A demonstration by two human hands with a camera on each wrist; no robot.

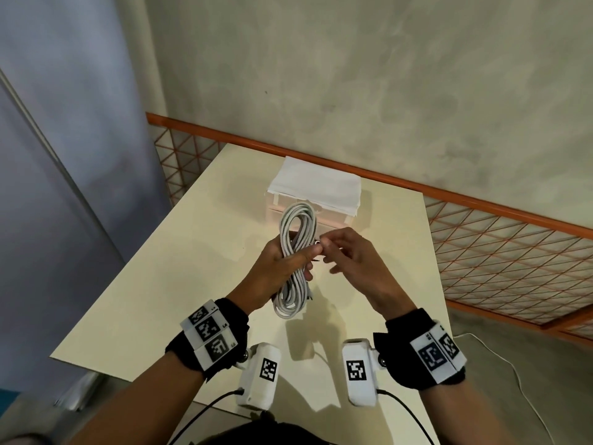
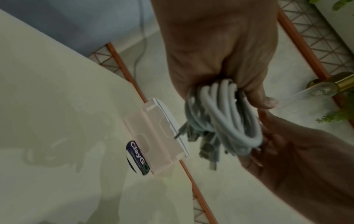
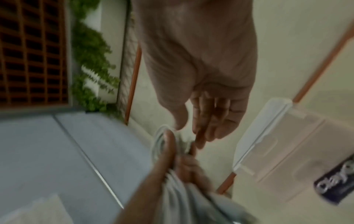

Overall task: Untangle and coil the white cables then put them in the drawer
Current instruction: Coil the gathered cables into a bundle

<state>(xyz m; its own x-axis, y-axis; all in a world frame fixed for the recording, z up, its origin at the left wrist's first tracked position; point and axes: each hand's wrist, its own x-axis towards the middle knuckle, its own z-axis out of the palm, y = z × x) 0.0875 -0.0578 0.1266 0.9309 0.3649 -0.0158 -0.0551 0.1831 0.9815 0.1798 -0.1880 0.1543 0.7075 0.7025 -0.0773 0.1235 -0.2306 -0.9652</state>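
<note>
The left hand [image 1: 282,268] has its grip closed around the middle of the coiled white cables [image 1: 296,252], thumb across the front, and holds the bundle above the bench [image 1: 160,268]. The right hand [image 1: 356,261] pinches with thumb and forefinger at the side of the coil, the other fingers loose. Just behind the coil stands the translucent plastic drawer box [image 2: 153,136], closed. Its label reads "ClayG" [image 2: 137,156].
</note>
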